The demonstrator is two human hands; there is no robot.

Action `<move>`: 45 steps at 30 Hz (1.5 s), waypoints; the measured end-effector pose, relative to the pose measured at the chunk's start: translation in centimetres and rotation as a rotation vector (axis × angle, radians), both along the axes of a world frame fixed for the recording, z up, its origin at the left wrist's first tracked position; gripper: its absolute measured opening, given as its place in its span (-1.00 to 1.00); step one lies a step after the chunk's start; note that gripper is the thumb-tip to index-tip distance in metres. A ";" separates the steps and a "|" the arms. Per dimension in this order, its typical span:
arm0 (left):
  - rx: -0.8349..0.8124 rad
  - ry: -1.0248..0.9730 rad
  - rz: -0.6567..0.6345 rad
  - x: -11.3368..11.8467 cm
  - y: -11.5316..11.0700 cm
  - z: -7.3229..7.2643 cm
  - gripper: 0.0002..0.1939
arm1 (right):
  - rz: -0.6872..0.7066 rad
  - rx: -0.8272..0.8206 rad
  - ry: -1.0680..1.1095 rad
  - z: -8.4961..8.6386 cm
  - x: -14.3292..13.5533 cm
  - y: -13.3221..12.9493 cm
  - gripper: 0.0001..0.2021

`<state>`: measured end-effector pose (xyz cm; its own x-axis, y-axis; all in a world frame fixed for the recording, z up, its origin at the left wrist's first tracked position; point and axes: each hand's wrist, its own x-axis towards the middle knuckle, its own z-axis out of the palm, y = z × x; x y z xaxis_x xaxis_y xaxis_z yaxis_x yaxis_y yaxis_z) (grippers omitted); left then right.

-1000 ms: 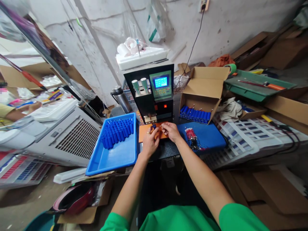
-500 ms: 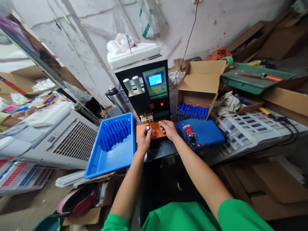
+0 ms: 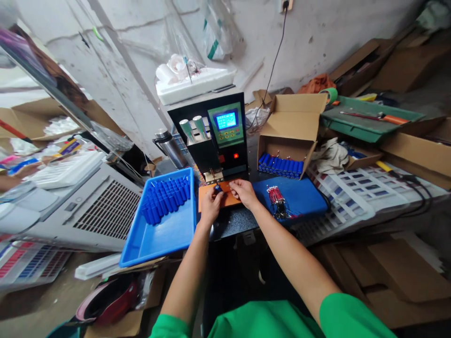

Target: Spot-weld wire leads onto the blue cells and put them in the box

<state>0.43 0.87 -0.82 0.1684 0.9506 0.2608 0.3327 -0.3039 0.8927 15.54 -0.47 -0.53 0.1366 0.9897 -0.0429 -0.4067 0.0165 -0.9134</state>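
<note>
My left hand (image 3: 211, 204) is closed on a blue cylindrical cell (image 3: 217, 188), its end raised below the metal tips (image 3: 213, 175) of a black machine (image 3: 228, 141) with a lit screen. To its right, my right hand (image 3: 243, 191) is pinched above the orange board (image 3: 229, 199); whatever is between its fingertips is too small to make out. Blue cells (image 3: 164, 197) stand in rows in a blue tray (image 3: 160, 253) on the left. A bundle of red and black wires (image 3: 277, 202) lies on a blue pad (image 3: 305, 197) at the right.
Behind the pad, an open cardboard box (image 3: 295, 117) holds more blue cells. A steel flask (image 3: 171, 149) stands behind the tray. Further right are a green tray (image 3: 369, 117) and white plastic crates (image 3: 355, 197). Part of another person's hand shows at far left.
The cell's end is no longer brightly lit, and it looks tilted differently in my left hand. The whole view has shifted slightly. My right hand stays pinched close by.
</note>
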 end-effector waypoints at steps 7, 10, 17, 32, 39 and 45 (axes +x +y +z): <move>0.095 0.059 0.059 0.0 -0.1 -0.9 -0.77 | -0.036 -0.051 -0.077 1.3 -0.9 0.3 -0.71; 0.119 0.105 0.072 0.0 -0.3 -0.9 -0.77 | -0.020 -0.037 -0.110 1.7 -1.5 0.4 -0.72; 0.138 0.067 0.094 0.1 -0.5 -1.1 -0.82 | -0.030 -0.001 -0.216 1.2 -2.8 0.8 -0.73; 0.158 0.083 0.141 0.2 -0.5 -1.4 -0.84 | -0.053 0.005 -0.215 0.9 -2.9 1.2 -0.78; 0.139 0.174 0.144 0.2 -0.5 -1.2 -0.85 | -0.053 0.002 -0.183 1.3 -3.0 1.0 -0.76; 0.116 0.352 0.160 0.2 -0.8 -0.7 -0.76 | -0.041 -0.003 -0.171 1.4 -3.1 0.9 -0.75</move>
